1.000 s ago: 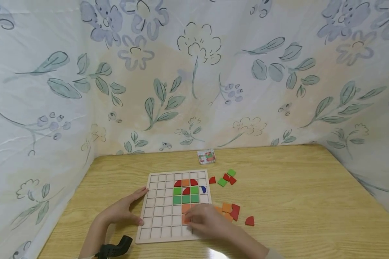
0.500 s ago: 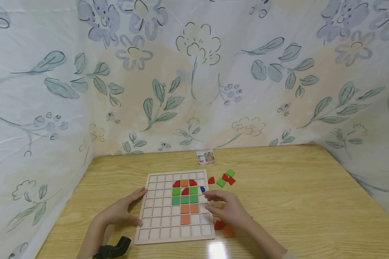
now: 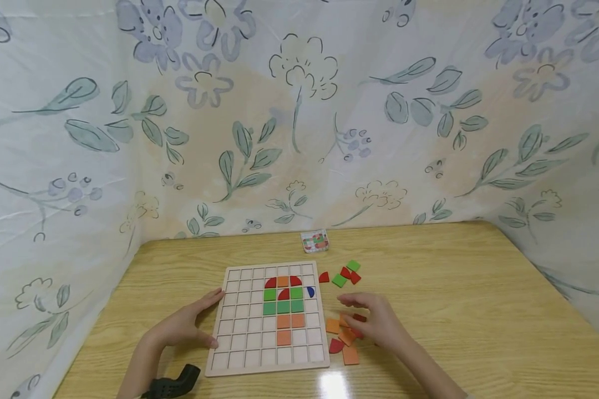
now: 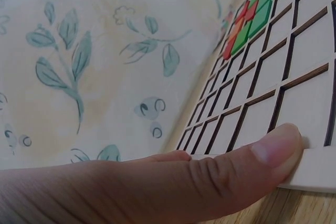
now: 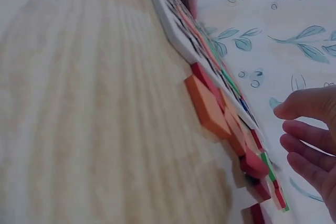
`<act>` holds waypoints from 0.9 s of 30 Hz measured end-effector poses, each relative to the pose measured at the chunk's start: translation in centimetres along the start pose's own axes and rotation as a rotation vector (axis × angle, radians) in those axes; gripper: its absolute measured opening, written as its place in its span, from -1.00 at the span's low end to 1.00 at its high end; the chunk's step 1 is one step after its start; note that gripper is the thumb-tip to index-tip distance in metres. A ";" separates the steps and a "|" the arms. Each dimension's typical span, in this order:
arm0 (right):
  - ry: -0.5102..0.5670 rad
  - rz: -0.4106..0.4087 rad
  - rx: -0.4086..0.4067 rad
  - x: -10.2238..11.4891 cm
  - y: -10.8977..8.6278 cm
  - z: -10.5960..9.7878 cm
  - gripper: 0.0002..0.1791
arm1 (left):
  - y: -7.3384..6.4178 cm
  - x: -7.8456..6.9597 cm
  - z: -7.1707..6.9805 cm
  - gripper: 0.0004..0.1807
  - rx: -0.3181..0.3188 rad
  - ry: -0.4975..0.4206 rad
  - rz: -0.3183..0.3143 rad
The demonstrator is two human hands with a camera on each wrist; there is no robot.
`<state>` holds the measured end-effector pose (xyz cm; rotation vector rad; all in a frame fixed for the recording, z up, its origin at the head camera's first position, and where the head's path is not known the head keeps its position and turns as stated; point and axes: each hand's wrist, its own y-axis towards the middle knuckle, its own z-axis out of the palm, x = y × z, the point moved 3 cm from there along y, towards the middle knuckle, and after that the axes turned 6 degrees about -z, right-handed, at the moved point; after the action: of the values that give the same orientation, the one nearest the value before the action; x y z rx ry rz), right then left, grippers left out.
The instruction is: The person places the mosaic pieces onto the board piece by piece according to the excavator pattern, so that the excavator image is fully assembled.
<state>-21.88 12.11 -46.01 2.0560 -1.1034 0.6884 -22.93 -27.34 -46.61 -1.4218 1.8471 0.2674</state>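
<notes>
A pale wooden grid board (image 3: pixel 240 342) lies on the table, with red, orange and green tiles filling several cells. A blue half-round piece (image 3: pixel 310 292) sits in a cell near its right edge. My left hand (image 3: pixel 187 324) rests against the board's left edge, and in the left wrist view its thumb (image 4: pixel 275 148) presses on the rim. Beyond the right edge, my right hand (image 3: pixel 376 321) hovers over a loose pile that includes an orange square tile (image 3: pixel 350 356) and a red quarter-round tile (image 3: pixel 336 346). Its fingers are apart and hold nothing; the hand partly hides the pile.
Farther back on the right lie green square tiles (image 3: pixel 339 280) and red quarter-round tiles (image 3: pixel 324 277). A small pattern card (image 3: pixel 315 242) lies behind the board, near the floral cloth (image 3: pixel 299 166). Around my left wrist is a black device (image 3: pixel 174 382). Wooden table (image 3: pixel 479 310) extends to the right.
My right hand has lifted off the orange tiles on the board and moved right, over the loose pile. Another orange tile now shows in the board where the hand was. The left hand stays put.
</notes>
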 end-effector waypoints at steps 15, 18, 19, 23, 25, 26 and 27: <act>-0.071 0.020 0.162 0.2 -0.7 1.6 -0.64 | -0.1 -0.2 -0.1 0.16 0.006 -0.011 0.000; -0.082 0.029 0.155 0.1 -0.7 1.7 -0.65 | -0.1 -0.2 -0.1 0.16 0.004 -0.008 -0.005; -0.084 0.037 0.153 0.1 -0.6 1.7 -0.65 | -0.1 -0.2 -0.1 0.16 0.002 -0.008 -0.007; -0.114 0.058 0.153 0.2 -0.4 1.8 -0.66 | -0.1 -0.3 -0.1 0.16 -0.002 -0.004 0.003; -0.147 0.064 0.156 0.3 -0.3 1.8 -0.67 | -0.2 -0.3 -0.1 0.16 -0.004 0.001 0.009; -0.173 0.067 0.157 0.4 -0.3 1.9 -0.67 | -0.2 -0.2 0.0 0.15 -0.003 0.004 0.013; -0.192 0.072 0.157 0.5 -0.2 1.9 -0.68 | -0.2 -0.2 0.0 0.15 -0.003 0.005 0.016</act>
<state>-21.18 10.45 -46.87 2.2626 -1.2714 0.6404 -22.78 -27.23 -46.40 -1.4114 1.8641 0.2746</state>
